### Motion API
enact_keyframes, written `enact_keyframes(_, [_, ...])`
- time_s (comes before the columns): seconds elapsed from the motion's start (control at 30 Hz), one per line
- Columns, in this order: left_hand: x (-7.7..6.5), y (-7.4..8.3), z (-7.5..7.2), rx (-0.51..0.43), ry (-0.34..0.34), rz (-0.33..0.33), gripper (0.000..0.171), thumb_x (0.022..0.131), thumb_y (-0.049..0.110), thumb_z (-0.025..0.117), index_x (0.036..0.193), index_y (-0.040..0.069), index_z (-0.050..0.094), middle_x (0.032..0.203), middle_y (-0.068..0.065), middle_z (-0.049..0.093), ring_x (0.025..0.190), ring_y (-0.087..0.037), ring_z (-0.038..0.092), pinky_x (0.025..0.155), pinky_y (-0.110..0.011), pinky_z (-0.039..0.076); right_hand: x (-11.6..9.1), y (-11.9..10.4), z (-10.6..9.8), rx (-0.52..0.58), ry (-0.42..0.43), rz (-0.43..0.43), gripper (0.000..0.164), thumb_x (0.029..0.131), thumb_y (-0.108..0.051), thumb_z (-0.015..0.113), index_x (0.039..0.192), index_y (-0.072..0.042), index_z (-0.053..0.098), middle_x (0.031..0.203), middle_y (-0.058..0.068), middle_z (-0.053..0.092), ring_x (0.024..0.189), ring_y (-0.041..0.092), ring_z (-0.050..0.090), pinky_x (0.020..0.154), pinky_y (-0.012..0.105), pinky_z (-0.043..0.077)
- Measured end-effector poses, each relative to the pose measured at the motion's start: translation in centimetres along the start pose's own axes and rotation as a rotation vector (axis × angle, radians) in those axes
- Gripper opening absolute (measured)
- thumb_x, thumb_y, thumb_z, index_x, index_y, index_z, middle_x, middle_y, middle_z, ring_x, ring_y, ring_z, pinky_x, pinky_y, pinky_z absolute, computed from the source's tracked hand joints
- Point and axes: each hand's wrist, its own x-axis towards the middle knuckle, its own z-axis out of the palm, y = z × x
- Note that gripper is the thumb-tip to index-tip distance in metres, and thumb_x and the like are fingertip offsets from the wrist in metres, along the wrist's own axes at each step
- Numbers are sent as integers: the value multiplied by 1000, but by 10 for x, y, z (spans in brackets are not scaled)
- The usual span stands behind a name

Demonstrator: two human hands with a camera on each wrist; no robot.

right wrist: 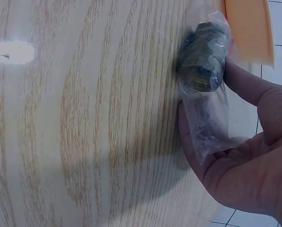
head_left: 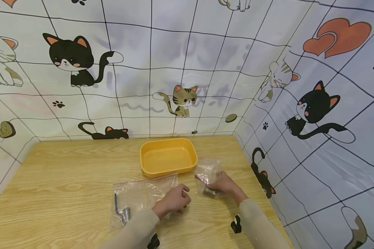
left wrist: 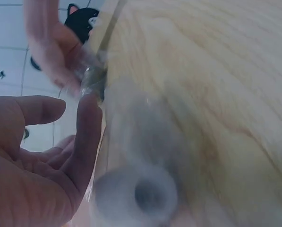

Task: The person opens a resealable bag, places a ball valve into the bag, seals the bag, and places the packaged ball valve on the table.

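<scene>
A clear zip bag (head_left: 208,167) holds a dull metal ribbed cylinder (right wrist: 204,56), like a stack of rings. My right hand (head_left: 226,183) pinches this bag between thumb and fingers close to the table. In the right wrist view, the thumb is on one side of the bag and the fingers are under the other. My left hand (head_left: 174,199) hovers over the right part of other clear bags, its fingers loosely bent around nothing. Among those bags, one (head_left: 134,193) contains an L-shaped hex key (head_left: 116,204) and a silver metal cylinder (head_left: 126,213).
A yellow plastic tray (head_left: 168,159) stands at the back of the wooden table (head_left: 65,183), just behind the bags. Cat-print curtains (head_left: 127,86) enclose the back and sides. Black straps (head_left: 236,224) are at both wrists.
</scene>
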Motion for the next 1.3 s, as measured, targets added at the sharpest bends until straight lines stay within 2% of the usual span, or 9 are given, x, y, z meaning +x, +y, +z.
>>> enact_keyframes(0.17, [8,2,19,-13,-21,-68,50,85,5,61,129,-12,44,89,-10,67,57,-32,68,49,-34,56,-4,-1,1,-44,-16,13,62,74,-10,81,119,12,46,100,19,56,82,22,56,70,30,51])
enact_keyframes(0.4, [16,2,36,-27,66,-139,25,90,15,59,102,-6,56,61,-6,57,42,-16,62,44,-28,52,-6,-3,4,-107,-26,17,72,71,-11,84,125,12,42,109,21,56,93,25,55,86,40,50])
enact_keyframes(0.5, [19,1,38,24,97,-125,20,91,14,57,76,0,58,51,2,48,42,-19,64,40,-24,48,-6,-3,5,-97,-64,20,74,71,-10,83,127,13,40,110,22,56,93,25,56,86,40,50])
enact_keyframes(0.6, [18,0,40,118,97,-95,35,88,10,55,54,12,47,44,6,43,41,-20,64,38,-20,42,-8,-4,6,-76,-101,31,78,71,-8,83,131,14,38,110,21,56,90,24,56,82,35,50])
enact_keyframes(0.73, [16,0,42,222,107,-54,40,83,6,53,47,18,40,36,8,40,40,-25,64,38,-20,35,-11,-5,6,-56,-154,25,83,72,-7,81,137,13,34,112,20,57,89,23,56,79,31,49])
enact_keyframes(0.83, [15,0,44,249,130,-49,40,81,5,53,45,16,40,33,8,39,40,-27,64,37,-21,34,-12,-5,5,-76,-165,32,70,82,-17,76,135,12,39,112,20,58,91,24,58,78,33,51])
enact_keyframes(1.0, [15,1,46,270,118,-61,41,79,3,54,45,18,39,34,9,39,35,-20,60,35,-19,31,-16,-2,2,-76,-125,52,35,102,-31,49,108,4,56,86,11,61,70,18,55,61,33,47])
enact_keyframes(1.13, [16,3,47,297,76,-48,41,76,5,56,43,21,37,35,11,36,32,-4,45,39,-19,30,-18,0,-5,-51,-128,12,29,101,-23,50,87,2,58,71,5,62,56,12,52,52,29,44])
enact_keyframes(1.3, [14,6,47,332,10,-17,45,76,13,61,40,22,37,35,14,31,34,-2,29,41,-20,24,-21,-4,-15,-93,-183,12,27,97,-23,58,90,2,67,71,1,65,55,10,51,52,30,45])
